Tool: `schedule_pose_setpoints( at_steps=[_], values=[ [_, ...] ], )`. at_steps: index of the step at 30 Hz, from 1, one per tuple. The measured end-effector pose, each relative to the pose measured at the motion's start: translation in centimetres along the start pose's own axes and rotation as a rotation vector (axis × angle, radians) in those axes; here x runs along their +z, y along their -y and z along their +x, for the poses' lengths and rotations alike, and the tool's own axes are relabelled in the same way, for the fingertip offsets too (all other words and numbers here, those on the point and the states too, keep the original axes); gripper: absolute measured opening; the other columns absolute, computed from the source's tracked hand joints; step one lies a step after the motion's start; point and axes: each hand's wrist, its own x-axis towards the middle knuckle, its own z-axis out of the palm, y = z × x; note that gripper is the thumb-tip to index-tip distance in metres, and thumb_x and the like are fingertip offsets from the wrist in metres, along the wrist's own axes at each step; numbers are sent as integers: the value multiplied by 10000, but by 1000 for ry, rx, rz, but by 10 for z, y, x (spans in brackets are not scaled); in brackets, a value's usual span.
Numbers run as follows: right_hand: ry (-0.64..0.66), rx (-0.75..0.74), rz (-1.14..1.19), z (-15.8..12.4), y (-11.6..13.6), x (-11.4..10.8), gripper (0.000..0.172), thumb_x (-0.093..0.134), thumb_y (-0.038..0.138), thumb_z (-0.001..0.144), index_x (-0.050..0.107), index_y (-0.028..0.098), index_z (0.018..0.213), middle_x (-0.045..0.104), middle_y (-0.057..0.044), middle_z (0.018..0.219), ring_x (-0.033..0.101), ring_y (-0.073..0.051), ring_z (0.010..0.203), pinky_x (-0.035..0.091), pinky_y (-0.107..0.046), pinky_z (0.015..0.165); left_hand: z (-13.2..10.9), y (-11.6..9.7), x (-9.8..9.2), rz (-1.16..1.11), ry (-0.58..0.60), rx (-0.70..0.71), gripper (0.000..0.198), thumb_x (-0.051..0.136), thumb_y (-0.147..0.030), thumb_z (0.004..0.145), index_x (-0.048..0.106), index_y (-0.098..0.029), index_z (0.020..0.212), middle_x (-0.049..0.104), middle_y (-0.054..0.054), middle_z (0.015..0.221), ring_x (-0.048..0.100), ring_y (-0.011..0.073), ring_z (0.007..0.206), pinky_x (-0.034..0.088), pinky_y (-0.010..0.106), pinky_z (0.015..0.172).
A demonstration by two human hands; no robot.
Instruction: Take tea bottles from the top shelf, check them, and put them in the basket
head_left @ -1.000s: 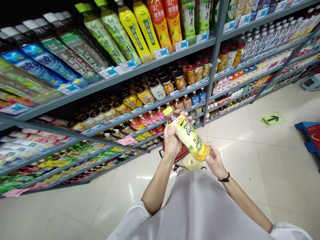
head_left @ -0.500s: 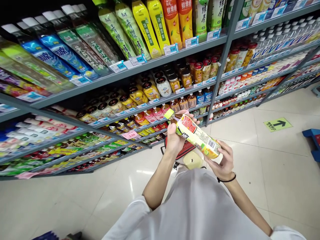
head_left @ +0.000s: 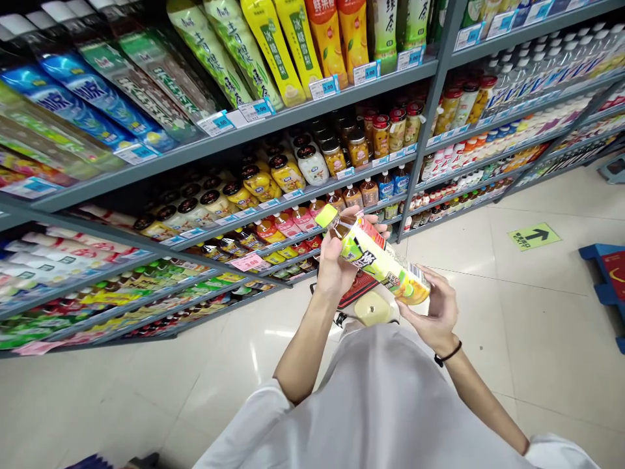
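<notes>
A drink bottle [head_left: 385,260] with a yellow-green cap and a yellow and green label lies tilted between my hands, cap end to the upper left. My left hand [head_left: 336,260] holds it near the neck, thumb on the near side and fingers behind the bottle. Around its base at the lower right are the fingers of my right hand [head_left: 437,309], with a black band on that wrist. A barcode shows on the upper side of the label, partly turned away.
Shelves [head_left: 312,107] of bottles and jars stretch across the front. Below my hands, a red basket [head_left: 359,290] and a pale yellow object [head_left: 374,308] are partly hidden. A green arrow sign [head_left: 534,236] is on the floor, with a blue pallet [head_left: 598,286] at the right.
The bottle has rolled in my hands, so more of the fruit picture and dark lettering faces me and the barcode has turned away. The view has shifted slightly.
</notes>
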Motion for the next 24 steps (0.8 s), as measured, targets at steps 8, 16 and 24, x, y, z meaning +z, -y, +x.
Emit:
schedule_pose_setpoints(
  at_steps=[8,16,24],
  values=[
    [134,676,548,4,18,6,616,861,547,836,633,218,1304,713,-145,1240,712,-298,1101,633,-434,917,0,3,3,-35,91,-130,919,728,-856,726,648,-227,1392,693,164,1385,674,423,1291,595,601,1057],
    [263,948,892,10,26,17,543,584,642,1021,634,189,1317,754,-138,1097,736,-272,859,650,-471,792,11,15,-13,55,-114,68,788,941,-637,688,683,-296,1350,721,94,1346,744,287,1164,623,410,1016],
    [128,842,728,6,17,25,700,894,345,841,501,279,1416,608,-126,1462,698,-284,1219,680,-465,951,12,20,-18,124,-143,124,744,998,-500,652,736,-239,1297,733,100,1333,720,248,1212,587,323,1058]
  ],
)
